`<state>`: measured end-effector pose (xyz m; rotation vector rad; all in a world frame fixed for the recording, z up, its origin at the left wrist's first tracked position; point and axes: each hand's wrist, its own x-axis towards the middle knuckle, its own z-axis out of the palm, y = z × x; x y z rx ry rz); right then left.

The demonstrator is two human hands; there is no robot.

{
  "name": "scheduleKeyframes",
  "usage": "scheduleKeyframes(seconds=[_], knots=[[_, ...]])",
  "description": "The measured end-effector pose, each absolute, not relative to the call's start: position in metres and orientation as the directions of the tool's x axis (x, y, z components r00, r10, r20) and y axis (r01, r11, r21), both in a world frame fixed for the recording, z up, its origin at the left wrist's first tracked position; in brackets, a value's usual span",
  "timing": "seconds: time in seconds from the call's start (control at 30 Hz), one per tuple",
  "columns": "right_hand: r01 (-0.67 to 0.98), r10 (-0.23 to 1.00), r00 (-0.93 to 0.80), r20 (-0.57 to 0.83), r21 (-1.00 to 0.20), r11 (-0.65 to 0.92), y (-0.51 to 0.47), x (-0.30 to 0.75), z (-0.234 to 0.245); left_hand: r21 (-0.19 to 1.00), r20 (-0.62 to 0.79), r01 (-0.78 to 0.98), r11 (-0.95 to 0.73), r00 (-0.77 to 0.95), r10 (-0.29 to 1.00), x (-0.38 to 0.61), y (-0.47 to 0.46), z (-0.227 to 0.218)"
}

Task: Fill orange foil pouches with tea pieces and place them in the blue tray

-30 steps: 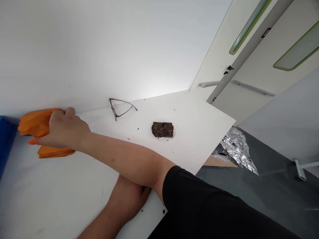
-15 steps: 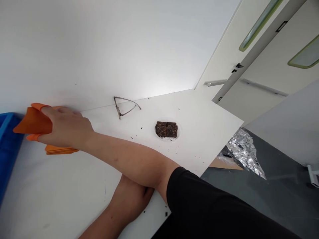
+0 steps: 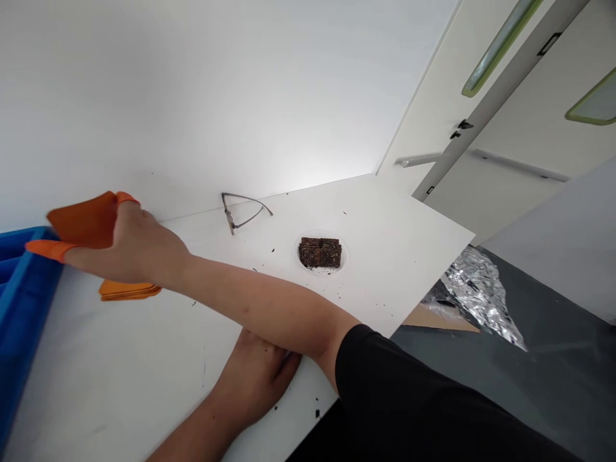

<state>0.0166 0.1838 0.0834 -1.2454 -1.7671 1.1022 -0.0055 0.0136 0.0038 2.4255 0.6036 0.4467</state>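
My right hand, with orange covers on its fingertips, reaches across to the left and holds a flat orange packet above the corner of a blue bin. Below that wrist, a stack of orange packets lies on the white table. My left hand rests low over the table under my right forearm. Its fingers look curled, and the forearm covers most of them, so anything inside is hidden. Dark brown pressed blocks sit in a shallow clear dish farther right.
Folded-open glasses lie by the wall at the table's back. Dark crumbs are scattered around the dish and near the front edge. Crumpled silver foil and a cardboard piece lie beyond the table's right edge. A door stands behind.
My right hand has turned with the orange packet, and its thumb now points over the blue bin's rim. The view has shifted slightly left. My left hand stays nearly in place.
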Motion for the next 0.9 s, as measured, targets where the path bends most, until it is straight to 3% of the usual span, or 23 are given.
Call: scheduleKeyframes(seconds=[0.17,0.43,0.57,0.9], knots=[[0.551,0.956,-0.291,0.037,-0.810,0.199,0.187,0.028,0.066,0.579,0.228,0.292,-0.761,0.838,0.495,-0.006,0.014,-0.001],[0.744,0.960,-0.246,0.135,-0.609,0.276,0.188,0.006,0.048,0.644,0.276,0.271,-0.715,0.790,0.548,-0.007,0.012,-0.005],[0.759,0.953,-0.286,0.096,-0.584,0.286,0.188,0.001,0.044,0.659,0.368,0.216,-0.721,0.743,0.559,-0.005,0.010,-0.005],[0.744,0.950,-0.310,0.041,-0.611,0.269,0.190,0.003,0.041,0.611,0.439,0.183,-0.771,0.732,0.521,-0.007,0.010,-0.011]])
